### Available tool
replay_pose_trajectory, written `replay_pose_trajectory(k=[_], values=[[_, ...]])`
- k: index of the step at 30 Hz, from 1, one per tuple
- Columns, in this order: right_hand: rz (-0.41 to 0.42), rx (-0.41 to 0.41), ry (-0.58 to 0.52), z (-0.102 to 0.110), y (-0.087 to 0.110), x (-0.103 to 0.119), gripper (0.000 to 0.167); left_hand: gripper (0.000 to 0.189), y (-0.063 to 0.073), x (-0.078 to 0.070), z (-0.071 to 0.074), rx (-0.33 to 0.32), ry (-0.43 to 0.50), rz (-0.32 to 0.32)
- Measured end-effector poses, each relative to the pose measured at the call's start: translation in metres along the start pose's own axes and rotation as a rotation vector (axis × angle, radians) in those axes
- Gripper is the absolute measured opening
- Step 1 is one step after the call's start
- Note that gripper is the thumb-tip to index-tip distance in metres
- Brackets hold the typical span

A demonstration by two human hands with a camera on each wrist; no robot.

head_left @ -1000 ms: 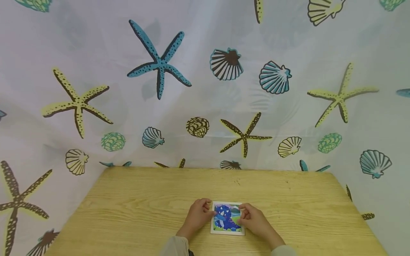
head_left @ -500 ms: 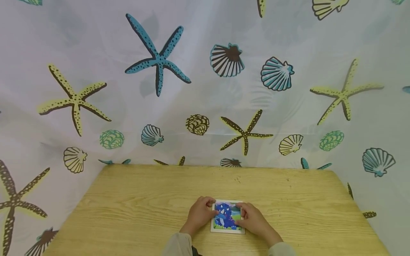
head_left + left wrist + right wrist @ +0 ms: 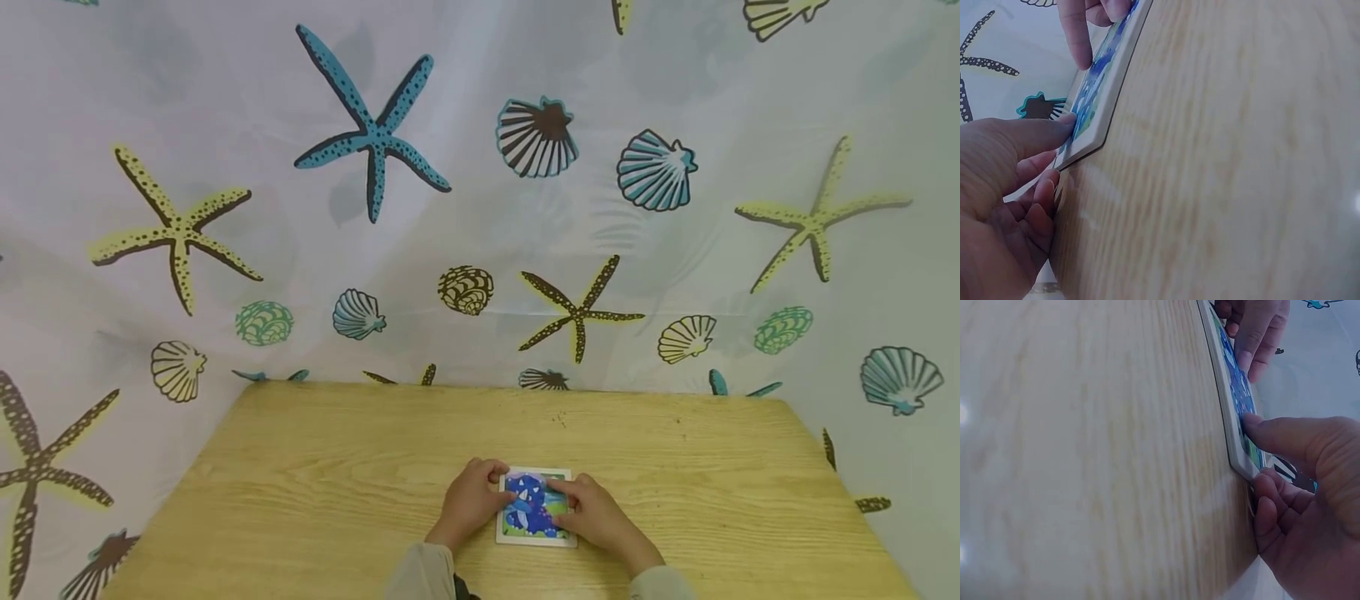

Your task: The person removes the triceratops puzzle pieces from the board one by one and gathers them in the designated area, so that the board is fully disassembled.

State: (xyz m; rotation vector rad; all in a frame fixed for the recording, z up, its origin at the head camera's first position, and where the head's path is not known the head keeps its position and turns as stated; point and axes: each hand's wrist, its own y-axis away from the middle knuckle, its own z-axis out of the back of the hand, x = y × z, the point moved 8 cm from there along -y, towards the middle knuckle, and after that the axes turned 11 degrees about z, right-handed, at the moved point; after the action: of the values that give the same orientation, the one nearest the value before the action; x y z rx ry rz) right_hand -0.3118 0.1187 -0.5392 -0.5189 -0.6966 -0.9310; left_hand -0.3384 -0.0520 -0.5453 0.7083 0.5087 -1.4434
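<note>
A square dinosaur picture board [image 3: 536,512] with a white frame lies flat on the wooden table, showing a blue horned dinosaur. My left hand [image 3: 472,504] holds its left side, the thumb pressing on the picture and the other fingers curled at the frame's edge. From the right, my right hand [image 3: 600,518] grips the board, its thumb and index finger reaching over the frame onto the picture. In the left wrist view, the left thumb [image 3: 1054,132] lies near a corner of the board. The right thumb [image 3: 1266,430] presses the picture in the right wrist view.
The wooden table [image 3: 337,467] extends around the board on all sides. Behind it and at both sides hangs a white cloth [image 3: 465,233] printed with starfish and shells. Light sleeves [image 3: 423,571] cover both forearms.
The right index finger and thumb have slid further inward over the picture. The left thumb has also moved slightly further in. The board stays about where it was, and the head view has shifted slightly.
</note>
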Motion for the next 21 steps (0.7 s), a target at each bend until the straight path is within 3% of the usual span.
replay_pose_trajectory(k=[21], values=[[-0.01,0.019,0.074,-0.0049,0.003,0.0094,0.045,0.029,-0.0016,-0.0003,-0.003,0.008,0.031,0.088]])
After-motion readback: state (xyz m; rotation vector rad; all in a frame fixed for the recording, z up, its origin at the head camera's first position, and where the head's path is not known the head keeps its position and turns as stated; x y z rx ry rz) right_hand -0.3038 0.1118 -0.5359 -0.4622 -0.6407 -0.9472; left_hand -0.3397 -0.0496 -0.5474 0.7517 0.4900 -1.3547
